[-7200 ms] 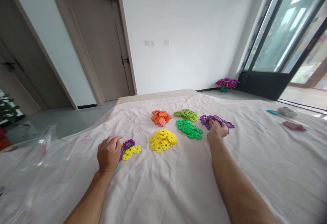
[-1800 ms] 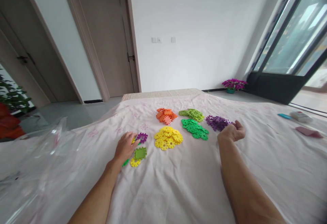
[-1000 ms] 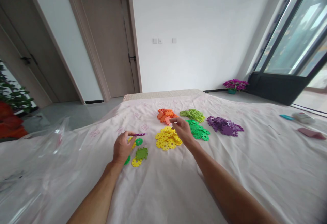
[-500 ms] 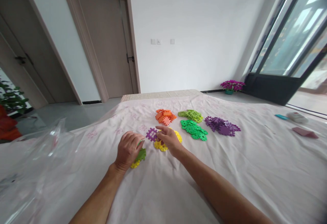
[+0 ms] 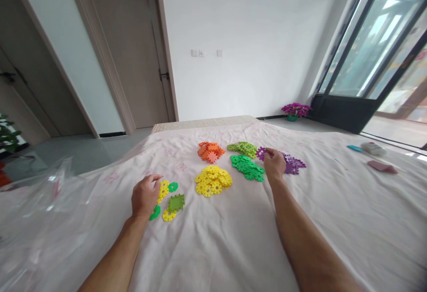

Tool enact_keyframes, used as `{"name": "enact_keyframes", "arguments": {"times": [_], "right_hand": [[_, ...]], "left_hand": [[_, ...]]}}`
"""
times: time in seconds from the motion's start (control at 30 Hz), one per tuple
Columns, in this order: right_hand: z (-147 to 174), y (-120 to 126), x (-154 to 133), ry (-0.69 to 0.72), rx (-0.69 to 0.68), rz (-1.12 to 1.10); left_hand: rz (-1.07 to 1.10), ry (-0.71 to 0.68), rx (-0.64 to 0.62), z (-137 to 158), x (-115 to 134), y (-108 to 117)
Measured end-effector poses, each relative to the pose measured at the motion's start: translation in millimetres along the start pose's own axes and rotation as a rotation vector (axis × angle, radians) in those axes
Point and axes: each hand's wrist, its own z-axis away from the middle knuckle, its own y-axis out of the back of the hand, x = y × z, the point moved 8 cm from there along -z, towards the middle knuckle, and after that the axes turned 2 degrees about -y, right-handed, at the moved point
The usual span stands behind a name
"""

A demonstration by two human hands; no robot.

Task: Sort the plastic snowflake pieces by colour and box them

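Note:
My right hand point(image 5: 274, 162) pinches a purple square toothed piece point(image 5: 260, 152) and hovers at the left side of the purple pile point(image 5: 293, 164). At the left, my left hand point(image 5: 145, 195) is over a few loose pieces, its thumb and forefinger a little apart with nothing visible between them. Beside its fingertips lie yellow flower-shaped discs point(image 5: 163, 189) and a green disc point(image 5: 173, 187). Another green disc point(image 5: 155, 212) shows partly below that hand. A light green square piece point(image 5: 176, 202) overlaps a yellow disc point(image 5: 169, 215) close by.
Across the cloth point(image 5: 227, 243) lie an orange pile point(image 5: 211, 152), a yellow pile point(image 5: 213, 180), a green pile point(image 5: 247, 167) and a light green pile point(image 5: 243, 148). Clear plastic bags point(image 5: 43, 207) spread at the left; a pink object point(image 5: 382, 166) rests far right.
My right hand has moved right, carrying the purple square piece from above the yellow pile to the purple pile. My left hand has shifted left, uncovering the light green square piece and several discs.

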Motion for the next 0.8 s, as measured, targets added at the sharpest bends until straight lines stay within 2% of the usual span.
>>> {"name": "enact_keyframes", "arguments": {"times": [0.13, 0.3, 0.47, 0.57, 0.7, 0.8], "right_hand": [[1, -4, 30, -0.040, -0.051, 0.100], [6, 1, 31, -0.004, -0.012, 0.175], [8, 11, 18, 0.087, 0.105, 0.125], [10, 9, 6, 0.161, 0.117, 0.095], [19, 0, -18, 0.236, 0.078, 0.059], [34, -14, -48, 0.301, -0.024, 0.023]], "left_hand": [[-0.002, 0.095, -0.038, 1, -5, 0], [0.058, 0.189, -0.064, 3, -14, -2], [0.152, 0.236, -0.083, 3, -24, -9], [0.179, 0.248, -0.110, 4, -25, -12], [0.191, 0.222, -0.150, 4, -23, -15], [0.162, 0.208, -0.187, 4, -21, -18]]}}
